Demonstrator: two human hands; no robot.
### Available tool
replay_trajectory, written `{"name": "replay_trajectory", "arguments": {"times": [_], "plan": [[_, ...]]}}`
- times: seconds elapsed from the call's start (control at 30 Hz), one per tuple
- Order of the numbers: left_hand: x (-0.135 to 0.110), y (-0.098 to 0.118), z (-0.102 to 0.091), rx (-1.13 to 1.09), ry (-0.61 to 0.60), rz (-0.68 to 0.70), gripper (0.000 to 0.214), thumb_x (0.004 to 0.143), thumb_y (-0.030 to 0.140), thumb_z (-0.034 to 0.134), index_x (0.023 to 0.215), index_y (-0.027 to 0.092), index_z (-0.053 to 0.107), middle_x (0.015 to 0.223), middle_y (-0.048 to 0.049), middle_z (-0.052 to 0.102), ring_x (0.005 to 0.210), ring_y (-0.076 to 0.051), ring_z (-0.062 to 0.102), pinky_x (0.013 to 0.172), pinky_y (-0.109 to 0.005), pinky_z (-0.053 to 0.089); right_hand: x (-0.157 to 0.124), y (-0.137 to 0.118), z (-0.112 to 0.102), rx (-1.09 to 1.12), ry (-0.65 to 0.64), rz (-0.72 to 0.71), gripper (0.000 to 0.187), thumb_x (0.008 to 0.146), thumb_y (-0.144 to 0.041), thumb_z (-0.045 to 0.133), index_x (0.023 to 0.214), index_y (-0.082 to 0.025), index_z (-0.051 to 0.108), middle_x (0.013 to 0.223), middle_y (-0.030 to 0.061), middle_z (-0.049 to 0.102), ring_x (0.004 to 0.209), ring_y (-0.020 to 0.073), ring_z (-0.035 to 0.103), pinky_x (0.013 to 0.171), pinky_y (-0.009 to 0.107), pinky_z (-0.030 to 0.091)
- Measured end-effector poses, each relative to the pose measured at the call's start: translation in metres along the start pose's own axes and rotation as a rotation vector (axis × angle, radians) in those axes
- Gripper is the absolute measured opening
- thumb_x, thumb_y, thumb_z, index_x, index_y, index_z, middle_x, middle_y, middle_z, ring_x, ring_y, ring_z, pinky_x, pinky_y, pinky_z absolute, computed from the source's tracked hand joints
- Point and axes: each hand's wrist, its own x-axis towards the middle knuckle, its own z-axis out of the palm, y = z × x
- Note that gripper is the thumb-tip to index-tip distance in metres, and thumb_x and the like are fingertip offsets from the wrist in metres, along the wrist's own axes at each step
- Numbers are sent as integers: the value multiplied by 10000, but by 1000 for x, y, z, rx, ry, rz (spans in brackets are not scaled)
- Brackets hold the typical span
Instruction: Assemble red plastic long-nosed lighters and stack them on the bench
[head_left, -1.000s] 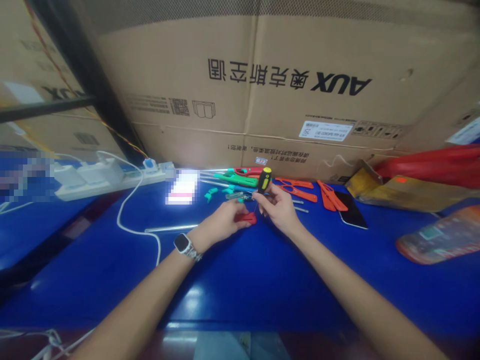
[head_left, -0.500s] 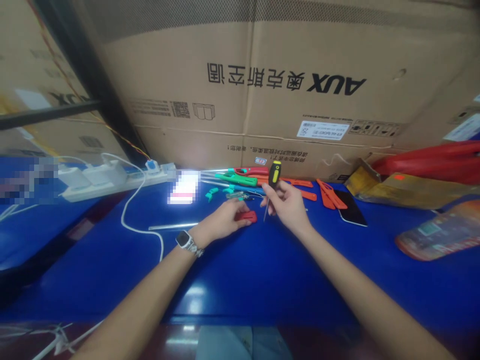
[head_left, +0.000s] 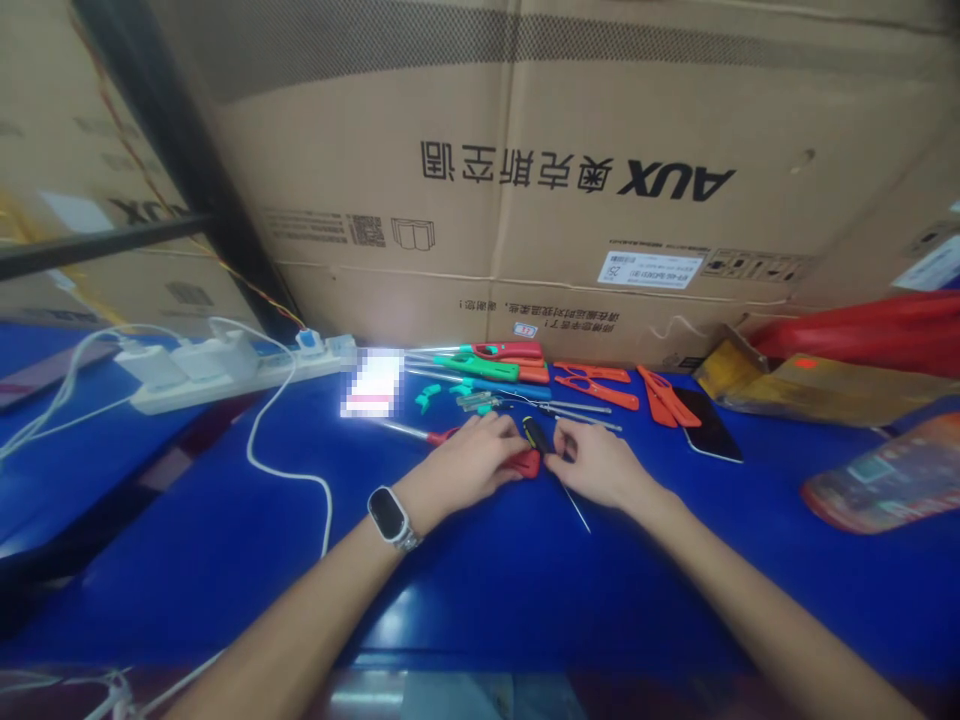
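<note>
My left hand (head_left: 474, 459) rests on the blue table (head_left: 525, 570) with its fingers curled over a red lighter (head_left: 525, 461) whose metal tube (head_left: 405, 430) sticks out to the left. My right hand (head_left: 596, 465) lies just right of it, pinching a black and yellow screwdriver (head_left: 537, 436) low over the table. The screwdriver's thin shaft (head_left: 576, 506) points back toward me under the hand. A smartwatch (head_left: 388, 516) is on my left wrist.
Behind my hands lie several red, green and blue lighters (head_left: 495, 362), orange plastic shells (head_left: 600, 386) and teal parts (head_left: 424, 399). A phone (head_left: 709, 425) lies at the right. A white power strip (head_left: 217, 365) with a cable (head_left: 289, 470) sits left. Large cardboard boxes (head_left: 525, 170) wall the back.
My right hand has lowered the screwdriver from upright above the table to nearly flat beside the red lighter. My left hand has slid slightly right and now covers more of the lighter.
</note>
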Motion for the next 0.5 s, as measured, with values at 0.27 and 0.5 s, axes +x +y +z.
{"name": "replay_trajectory", "arguments": {"times": [0.27,0.5], "plan": [[1,3,-12,139,74,153,215,963,310,576,1143,221,651,1140,-76,657,1084,-250,557,969,-407,385,5,-11,-2,172,44,-504,118,874,-325,645,870,-207,647,1002,69,600,987,242,483,910,414,403],[-9,-4,-30,67,404,54,251,905,437,645,1009,210,630,1045,-58,685,1004,-230,578,880,-369,422,5,-12,6,339,99,-381,418,990,-499,454,730,-195,574,730,9,546,798,192,488,817,356,367]]}}
